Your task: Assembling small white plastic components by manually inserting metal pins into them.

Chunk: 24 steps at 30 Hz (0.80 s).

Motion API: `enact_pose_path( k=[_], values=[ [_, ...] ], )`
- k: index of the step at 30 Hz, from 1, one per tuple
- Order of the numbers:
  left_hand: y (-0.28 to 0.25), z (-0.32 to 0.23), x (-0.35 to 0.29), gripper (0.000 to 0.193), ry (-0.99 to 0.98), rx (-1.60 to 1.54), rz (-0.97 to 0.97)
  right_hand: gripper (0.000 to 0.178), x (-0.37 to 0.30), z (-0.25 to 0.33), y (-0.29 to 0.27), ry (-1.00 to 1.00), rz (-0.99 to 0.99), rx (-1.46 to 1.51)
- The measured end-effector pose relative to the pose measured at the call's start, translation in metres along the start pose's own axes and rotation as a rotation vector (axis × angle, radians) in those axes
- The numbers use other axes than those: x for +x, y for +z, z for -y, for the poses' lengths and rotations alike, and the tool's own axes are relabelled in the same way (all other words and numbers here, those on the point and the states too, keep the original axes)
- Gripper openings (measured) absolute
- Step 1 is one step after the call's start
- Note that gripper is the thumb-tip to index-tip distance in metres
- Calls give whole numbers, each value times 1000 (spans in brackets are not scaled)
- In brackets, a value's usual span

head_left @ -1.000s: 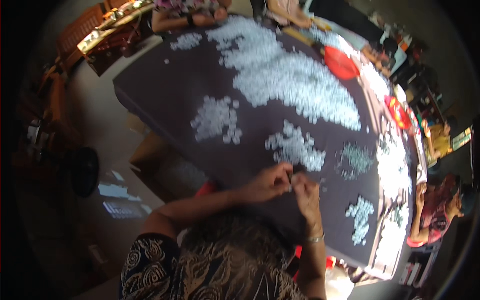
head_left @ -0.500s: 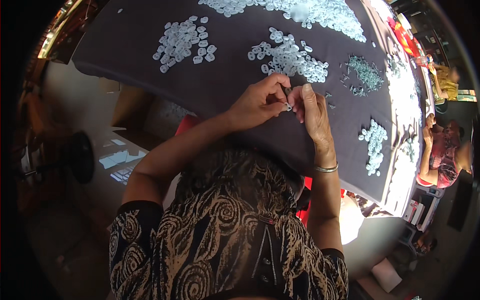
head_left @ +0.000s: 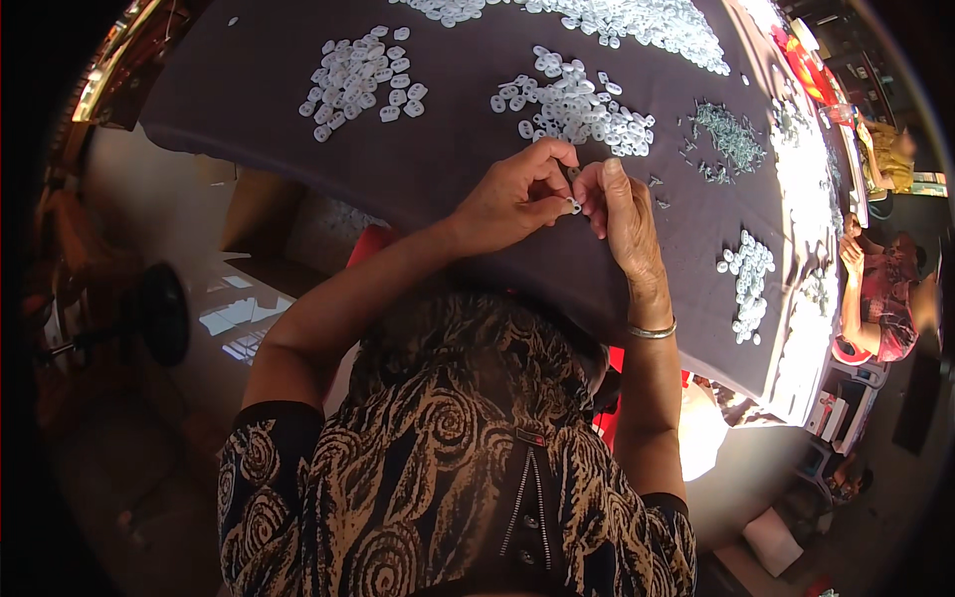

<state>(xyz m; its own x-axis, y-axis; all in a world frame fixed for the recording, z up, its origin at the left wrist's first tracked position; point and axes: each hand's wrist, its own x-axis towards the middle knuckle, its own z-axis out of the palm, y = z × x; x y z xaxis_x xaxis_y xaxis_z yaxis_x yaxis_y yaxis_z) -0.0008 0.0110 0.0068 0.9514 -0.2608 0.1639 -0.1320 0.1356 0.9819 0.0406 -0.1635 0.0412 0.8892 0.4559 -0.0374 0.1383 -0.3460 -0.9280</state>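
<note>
Thumb and forefinger of the left hand (head_left: pixel 512 194) are pinched on a small white piece (head_left: pixel 574 206), on the person's side of the central pile (head_left: pixel 597 114). Right hand (head_left: pixel 625 219) is close against the left fingertips, thumb raised and fingers curled; whether it grips anything cannot be told. Over the last half second almost nothing has changed: the piece stays in the same pinch and the hands have barely shifted, so its handling seems unfinished. Fingertips cover much of the piece; what shows is pale, with a darker opening.

The central pile, just beyond the hands, is made of rounded, white pieces with dark holes. Left of it lies another white pile (head_left: pixel 353 80); to its right, a heap of greenish slivers (head_left: pixel 731 139), perhaps screws. A smaller white cluster (head_left: pixel 748 284) lies to its right and nearer the person, and a large white spread (head_left: pixel 657 25) lies beyond it, all on a dark cloth (head_left: pixel 448 119).
</note>
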Motion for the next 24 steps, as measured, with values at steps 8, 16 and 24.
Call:
enact_pose_path(
  k=[8, 16, 24],
  values=[
    [1, 0, 0, 38, -5, -5, -37, 61, -2, 6, -5, 111, 43, 61],
    [1, 0, 1, 37, 4, 46, -38, 23, -4, 5, -13, 143, 158, 132],
    [1, 0, 0, 36, 10, 66, -48, 11, -3, 3, -14, 109, 161, 122]
  ],
)
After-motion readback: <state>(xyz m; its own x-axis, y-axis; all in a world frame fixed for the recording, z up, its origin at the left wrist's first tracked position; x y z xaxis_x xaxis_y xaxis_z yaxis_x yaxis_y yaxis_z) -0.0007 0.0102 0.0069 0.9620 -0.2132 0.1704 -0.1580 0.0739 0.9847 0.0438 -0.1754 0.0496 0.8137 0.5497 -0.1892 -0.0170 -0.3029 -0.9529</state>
